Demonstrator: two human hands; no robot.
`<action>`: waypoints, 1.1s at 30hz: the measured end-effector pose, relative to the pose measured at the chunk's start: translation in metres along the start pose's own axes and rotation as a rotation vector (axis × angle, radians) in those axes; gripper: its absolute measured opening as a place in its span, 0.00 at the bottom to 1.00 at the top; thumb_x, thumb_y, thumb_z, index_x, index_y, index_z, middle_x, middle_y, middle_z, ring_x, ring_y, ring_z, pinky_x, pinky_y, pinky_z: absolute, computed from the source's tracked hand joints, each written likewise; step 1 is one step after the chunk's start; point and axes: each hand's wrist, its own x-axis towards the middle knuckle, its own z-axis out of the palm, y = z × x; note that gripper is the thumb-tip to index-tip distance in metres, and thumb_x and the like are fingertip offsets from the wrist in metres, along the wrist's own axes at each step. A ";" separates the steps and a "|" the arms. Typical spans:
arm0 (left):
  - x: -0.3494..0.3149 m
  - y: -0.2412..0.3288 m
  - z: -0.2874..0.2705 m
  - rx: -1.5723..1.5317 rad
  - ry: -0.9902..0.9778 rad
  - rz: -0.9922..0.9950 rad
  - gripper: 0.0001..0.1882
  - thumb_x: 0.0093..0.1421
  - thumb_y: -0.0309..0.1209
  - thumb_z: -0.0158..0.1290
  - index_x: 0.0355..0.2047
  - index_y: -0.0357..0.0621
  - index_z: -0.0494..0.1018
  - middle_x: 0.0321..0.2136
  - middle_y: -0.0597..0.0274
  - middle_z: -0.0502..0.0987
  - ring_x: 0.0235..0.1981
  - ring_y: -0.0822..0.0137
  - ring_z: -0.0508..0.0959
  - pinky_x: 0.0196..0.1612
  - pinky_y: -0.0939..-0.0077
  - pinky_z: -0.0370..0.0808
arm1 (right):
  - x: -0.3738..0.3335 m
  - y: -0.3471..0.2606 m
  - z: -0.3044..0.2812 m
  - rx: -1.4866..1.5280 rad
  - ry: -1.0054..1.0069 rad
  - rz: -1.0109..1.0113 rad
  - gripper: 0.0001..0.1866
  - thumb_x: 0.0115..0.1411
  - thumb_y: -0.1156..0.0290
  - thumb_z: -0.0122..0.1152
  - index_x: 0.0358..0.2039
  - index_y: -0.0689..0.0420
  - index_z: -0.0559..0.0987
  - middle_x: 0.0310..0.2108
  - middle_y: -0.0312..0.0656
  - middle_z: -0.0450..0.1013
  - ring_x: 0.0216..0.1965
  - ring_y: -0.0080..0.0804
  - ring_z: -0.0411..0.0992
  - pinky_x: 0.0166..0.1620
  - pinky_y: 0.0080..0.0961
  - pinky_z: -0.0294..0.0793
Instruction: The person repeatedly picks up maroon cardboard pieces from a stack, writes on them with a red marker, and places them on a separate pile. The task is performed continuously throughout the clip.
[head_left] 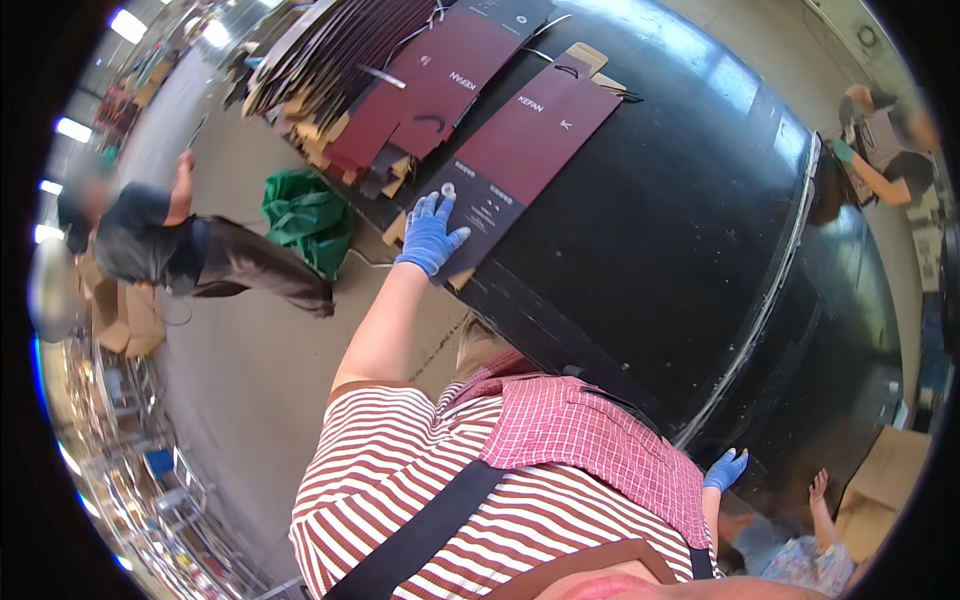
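My left hand (430,238), in a blue glove, lies with its fingers stretched out on the near, dark end of a flattened carton (545,125). The carton is maroon with a dark end panel and light print, and its brown cardboard flaps show at the far end. It rests on the black table (640,250). My right hand (726,469), also blue-gloved, is at the lower right beside the table's near edge. Its fingers are extended with nothing seen in them, and part of its forearm is hidden behind my apron.
A second maroon carton (435,75) and a stack of flat cartons (335,55) lie at the table's far left. A green bag (305,215) sits on the floor near a walking person (190,240). Other people are at the right; a brown box (885,485) stands lower right.
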 end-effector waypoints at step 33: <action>0.185 0.035 -0.031 0.144 0.031 0.336 0.15 0.60 0.40 0.51 0.36 0.40 0.73 0.30 0.47 0.75 0.33 0.47 0.77 0.41 0.56 0.75 | -0.183 -0.298 -0.011 0.906 -0.266 0.221 0.17 0.62 0.70 0.51 0.50 0.62 0.74 0.42 0.39 0.74 0.37 0.22 0.71 0.42 0.18 0.71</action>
